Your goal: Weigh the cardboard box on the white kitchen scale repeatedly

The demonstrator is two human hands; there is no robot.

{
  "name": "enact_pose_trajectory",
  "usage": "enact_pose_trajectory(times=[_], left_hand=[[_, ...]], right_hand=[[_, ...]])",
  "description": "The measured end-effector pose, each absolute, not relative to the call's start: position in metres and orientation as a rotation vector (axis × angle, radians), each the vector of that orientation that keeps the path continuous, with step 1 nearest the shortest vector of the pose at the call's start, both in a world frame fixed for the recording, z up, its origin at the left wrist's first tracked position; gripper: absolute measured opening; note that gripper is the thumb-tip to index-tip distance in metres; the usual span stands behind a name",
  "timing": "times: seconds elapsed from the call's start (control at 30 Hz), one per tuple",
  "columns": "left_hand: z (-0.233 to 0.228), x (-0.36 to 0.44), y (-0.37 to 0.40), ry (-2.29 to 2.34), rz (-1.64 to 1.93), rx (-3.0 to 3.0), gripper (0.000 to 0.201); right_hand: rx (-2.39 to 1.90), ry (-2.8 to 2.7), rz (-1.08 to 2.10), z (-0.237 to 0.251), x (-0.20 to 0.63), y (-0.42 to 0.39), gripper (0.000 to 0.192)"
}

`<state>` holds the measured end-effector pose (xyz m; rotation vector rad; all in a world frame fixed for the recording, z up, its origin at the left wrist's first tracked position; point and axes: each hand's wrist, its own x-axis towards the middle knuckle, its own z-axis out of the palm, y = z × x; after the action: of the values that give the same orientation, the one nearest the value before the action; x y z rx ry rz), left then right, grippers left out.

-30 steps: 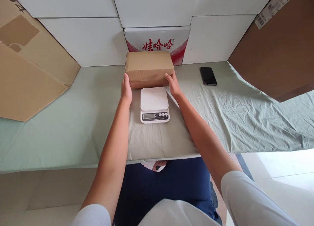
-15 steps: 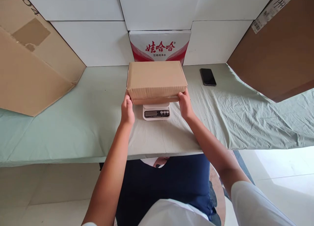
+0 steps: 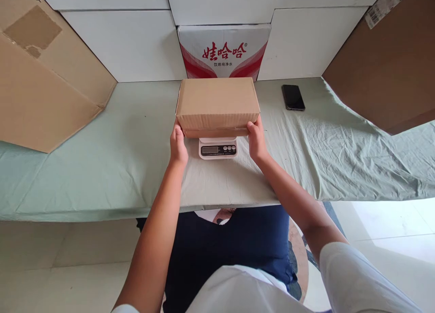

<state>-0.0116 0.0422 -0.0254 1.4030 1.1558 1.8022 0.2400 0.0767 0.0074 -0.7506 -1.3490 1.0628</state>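
A closed brown cardboard box (image 3: 218, 98) is between my two hands, above a small white kitchen scale (image 3: 218, 149). My left hand (image 3: 178, 143) grips the box's near left corner, thumb on the outside. At the near right corner, my right hand (image 3: 256, 138) holds it with the thumb on the front face and the fingers tucked out of sight. Only the scale's front shows, with its dark display and round buttons; the box hides its platform. Whether the box rests on the platform or hovers just over it, I cannot tell.
A green cloth (image 3: 149, 168) covers the table. Behind the box stands a white and red carton (image 3: 222, 52) against white panels. A black phone (image 3: 293, 97) lies at the back right. Large cardboard sheets (image 3: 50, 91) flank the left, with another brown cardboard panel (image 3: 387, 68) at right.
The camera view has tilted, so the table and wall sit slightly higher in the picture. Both hands keep their hold on the box, which stays over the scale.
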Motion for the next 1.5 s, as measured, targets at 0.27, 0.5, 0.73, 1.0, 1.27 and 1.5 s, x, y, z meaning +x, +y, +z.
enact_pose_trajectory(times=[0.27, 0.5, 0.73, 1.0, 1.27, 1.5], left_hand=[[-0.023, -0.01, 0.035, 1.189, 1.8, 1.415, 0.079], [-0.022, -0.01, 0.036, 1.195, 1.798, 1.438, 0.078], [-0.023, -0.01, 0.036, 1.198, 1.789, 1.426, 0.08], [-0.016, -0.002, 0.027, 1.199, 1.757, 1.363, 0.085], [-0.015, -0.024, 0.033, 1.149, 1.874, 1.343, 0.07], [-0.023, -0.036, 0.04, 1.149, 1.855, 1.298, 0.076]], right_hand=[[-0.742, -1.328, 1.115, 0.014, 0.24, 0.072, 0.056], [-0.761, -1.346, 1.051, 0.009, 0.239, 0.075, 0.059], [-0.794, -1.363, 1.003, 0.008, 0.239, 0.077, 0.068], [-0.844, -1.408, 0.976, 0.01, 0.24, 0.077, 0.073], [-0.819, -1.258, 0.98, 0.011, 0.25, 0.084, 0.066], [-0.835, -1.16, 0.991, 0.01, 0.265, 0.098, 0.065]])
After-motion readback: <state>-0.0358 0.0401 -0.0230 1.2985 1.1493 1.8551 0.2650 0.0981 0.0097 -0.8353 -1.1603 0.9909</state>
